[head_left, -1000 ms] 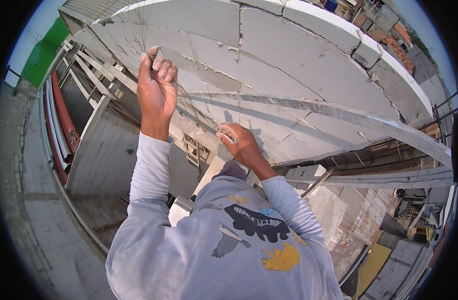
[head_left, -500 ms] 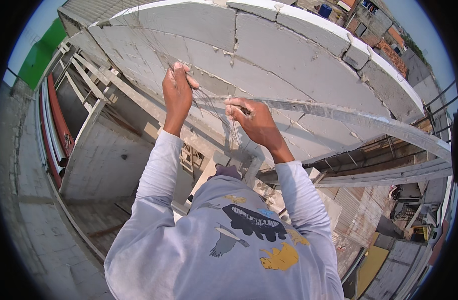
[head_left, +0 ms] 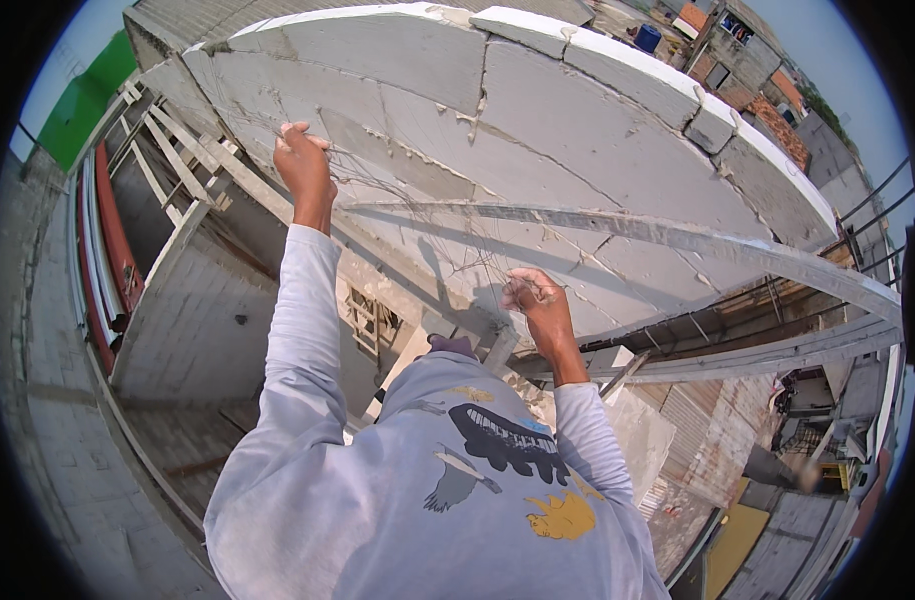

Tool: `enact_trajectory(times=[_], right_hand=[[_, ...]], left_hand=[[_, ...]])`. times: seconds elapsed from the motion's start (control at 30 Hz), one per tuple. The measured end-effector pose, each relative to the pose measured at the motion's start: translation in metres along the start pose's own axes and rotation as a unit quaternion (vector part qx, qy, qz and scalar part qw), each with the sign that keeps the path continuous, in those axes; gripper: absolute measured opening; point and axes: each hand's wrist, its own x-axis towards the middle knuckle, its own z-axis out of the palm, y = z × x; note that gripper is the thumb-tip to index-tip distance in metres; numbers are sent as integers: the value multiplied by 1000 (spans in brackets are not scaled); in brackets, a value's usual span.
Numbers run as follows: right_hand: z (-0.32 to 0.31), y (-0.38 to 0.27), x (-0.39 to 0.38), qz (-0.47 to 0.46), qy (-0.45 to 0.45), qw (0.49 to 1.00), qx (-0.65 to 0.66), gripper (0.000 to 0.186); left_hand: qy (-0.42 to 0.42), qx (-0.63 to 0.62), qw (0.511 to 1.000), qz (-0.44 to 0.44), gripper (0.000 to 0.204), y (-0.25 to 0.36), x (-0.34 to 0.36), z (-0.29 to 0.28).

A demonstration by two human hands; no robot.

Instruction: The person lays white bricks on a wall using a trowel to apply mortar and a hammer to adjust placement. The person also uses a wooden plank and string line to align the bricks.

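Left hand: raised before the wall, fingers curled shut around thin wires; the hand (head_left: 302,165) sits farther left than half a second ago.
Right hand: lower, fingers bent inward, strands reaching its fingertips; whether it grips them I cannot tell. This hand (head_left: 539,300) has dropped and moved right.
Gap between hands: much wider now; half a second ago they were near each other.
Thin wires: the wires (head_left: 377,183) spread in a loose tangle from the left hand across to the right; earlier, many strands hung down between the hands.
Block wall: pale grey wall (head_left: 597,130) behind the wires, mortar showing at its joints.
Grey bar: the long bar (head_left: 677,232) crosses in front of the wall, as before.
Shirt: printed grey shirt (head_left: 377,500) below both hands.
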Motion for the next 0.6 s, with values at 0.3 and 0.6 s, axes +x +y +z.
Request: enact_trajectory(times=[0.3, 0.6], right_hand=[[86, -16, 4, -54, 2, 998, 8, 36], [51, 1, -40, -13, 74, 997, 4, 35]], left_hand=[[43, -49, 996, -68, 35, -17, -22, -2], [150, 10, 983, -106, 30, -92, 44, -81]])
